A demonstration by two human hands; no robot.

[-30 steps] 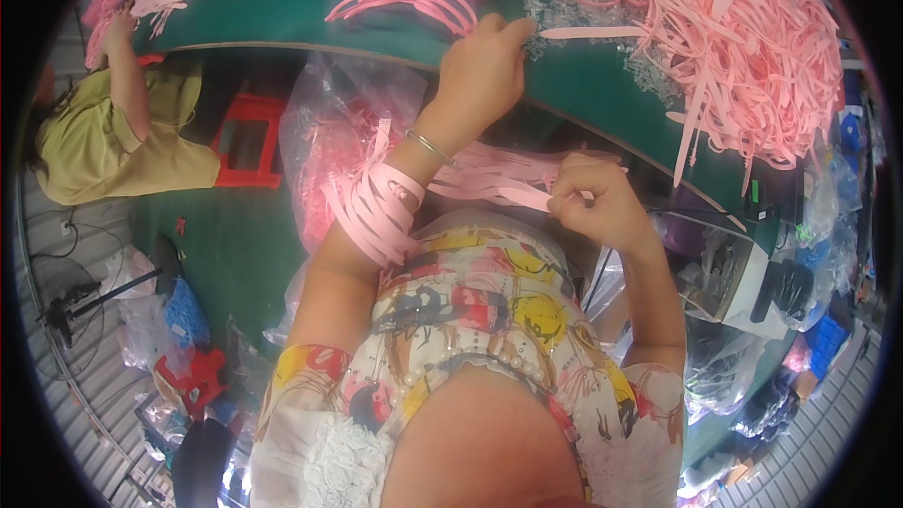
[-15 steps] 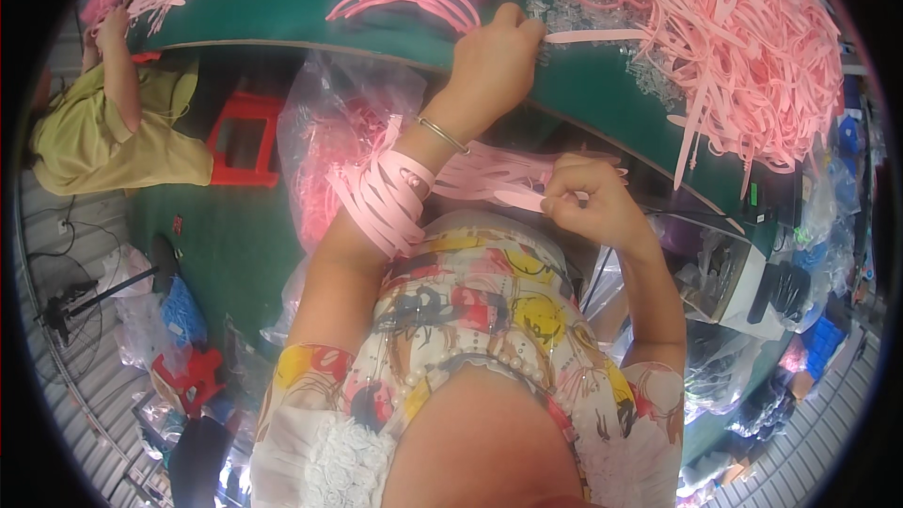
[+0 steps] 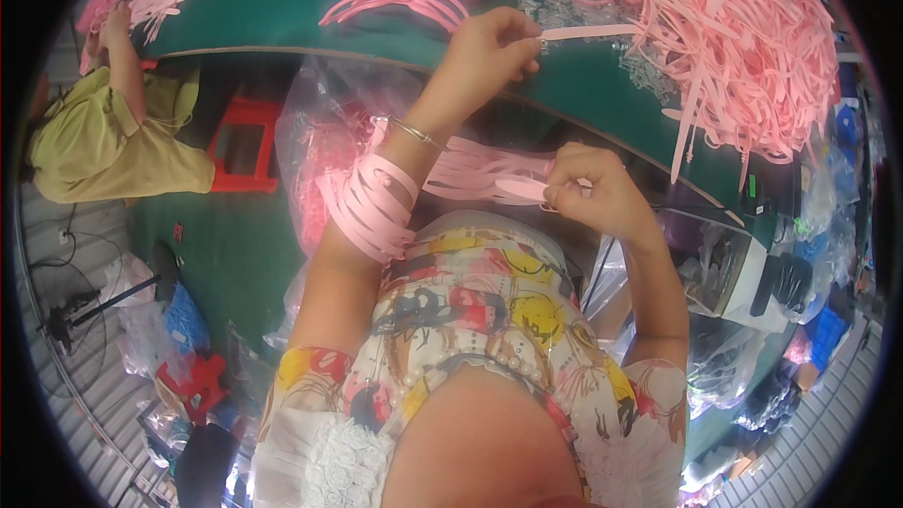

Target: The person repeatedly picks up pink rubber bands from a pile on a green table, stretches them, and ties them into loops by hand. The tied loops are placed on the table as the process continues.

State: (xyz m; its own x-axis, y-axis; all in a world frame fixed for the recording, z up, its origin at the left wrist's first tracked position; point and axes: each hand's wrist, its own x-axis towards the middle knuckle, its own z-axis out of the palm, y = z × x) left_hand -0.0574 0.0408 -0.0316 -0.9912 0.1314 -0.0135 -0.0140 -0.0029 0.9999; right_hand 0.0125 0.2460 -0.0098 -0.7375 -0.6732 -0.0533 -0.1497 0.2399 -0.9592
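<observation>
My left hand (image 3: pixel 489 56) reaches over the table edge, thumb and forefinger closed at the end of a thin pink strap (image 3: pixel 593 33). That strap runs right, toward a big tangled heap of pink straps (image 3: pixel 743 47). Several pink straps (image 3: pixel 372 212) are looped around my left forearm, below a metal bangle (image 3: pixel 414 133). Their lengths stretch across in front of my body as a bundle of straps (image 3: pixel 480 169). At the right end of this bundle, my right hand (image 3: pixel 602 190) is closed in a pinch on the straps. Its fingers partly hide the ends.
The green table (image 3: pixel 273 9) carries pink strap bundles (image 3: pixel 404 5) and small clear plastic pieces (image 3: pixel 555 0). A plastic bag of pink straps (image 3: pixel 324 141) hangs below its edge. At left, a person in a yellow-green top (image 3: pixel 113 141) handles straps beside a red stool (image 3: pixel 246 146).
My left hand has shifted slightly left and toward me, its thumb and forefinger now showing at the strap end. My right hand has risen a little, still holding the bundle.
</observation>
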